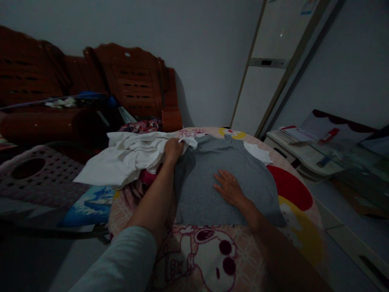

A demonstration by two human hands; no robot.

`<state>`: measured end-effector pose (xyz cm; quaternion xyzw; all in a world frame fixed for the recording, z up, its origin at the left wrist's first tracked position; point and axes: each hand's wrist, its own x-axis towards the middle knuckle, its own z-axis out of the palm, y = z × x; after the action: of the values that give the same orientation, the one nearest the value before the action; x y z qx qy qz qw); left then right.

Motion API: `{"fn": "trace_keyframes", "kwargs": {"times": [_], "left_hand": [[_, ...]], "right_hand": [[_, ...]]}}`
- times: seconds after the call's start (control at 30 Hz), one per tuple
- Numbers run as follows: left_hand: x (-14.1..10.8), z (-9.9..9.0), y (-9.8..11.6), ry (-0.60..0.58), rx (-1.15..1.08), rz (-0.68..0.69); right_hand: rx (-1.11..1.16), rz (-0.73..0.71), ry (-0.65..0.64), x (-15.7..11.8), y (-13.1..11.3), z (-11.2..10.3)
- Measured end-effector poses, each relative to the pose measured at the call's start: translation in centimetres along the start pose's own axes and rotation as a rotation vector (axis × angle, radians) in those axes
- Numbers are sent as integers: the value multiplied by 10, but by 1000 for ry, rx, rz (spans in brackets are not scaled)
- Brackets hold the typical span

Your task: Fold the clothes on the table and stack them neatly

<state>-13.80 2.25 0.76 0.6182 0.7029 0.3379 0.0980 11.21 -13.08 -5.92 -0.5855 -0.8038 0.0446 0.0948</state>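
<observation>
A grey knitted top [209,178] with a ribbed hem lies spread on a round table covered with a patterned cloth [243,259]. White fabric [258,153] shows at its far right edge. My right hand [230,188] rests flat on the knit, fingers spread. My left hand [174,150] is closed at the far left edge of the knit, on white cloth [190,141] that sticks out past the fingers. Whether this cloth belongs to the grey top or to the rumpled white garment [124,160] beside it, I cannot tell. Dark red fabric [148,177] shows under the white garment.
A pink woven basket [39,182] and a blue printed cushion or bag [89,207] stand at the left. Behind is a carved wooden bench [130,81] with things on it. A tall white cabinet unit [258,89] stands at the back; papers [296,134] lie on a stand at right.
</observation>
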Motion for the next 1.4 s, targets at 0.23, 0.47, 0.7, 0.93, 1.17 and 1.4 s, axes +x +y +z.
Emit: {"fn": "trace_keyframes", "kwargs": {"times": [0.23, 0.47, 0.7, 0.93, 1.17, 1.4], "left_hand": [[-8, 22, 19, -220, -724, -205], [-49, 68, 61, -642, -1160, -205], [-55, 83, 55, -622, -1222, -268], [-48, 77, 55, -408, -1253, -268], [-36, 74, 38, -466, -939, -79], [-24, 62, 9, -326, -328, 106]], "right_hand": [[13, -14, 12, 1, 1, 1], [83, -62, 106, 0, 7, 5], [234, -84, 228, 4, 21, 15], [360, -113, 277, 3, 19, 9], [353, -123, 301, 1, 14, 3], [267, -79, 168, -4, -9, -13]]}}
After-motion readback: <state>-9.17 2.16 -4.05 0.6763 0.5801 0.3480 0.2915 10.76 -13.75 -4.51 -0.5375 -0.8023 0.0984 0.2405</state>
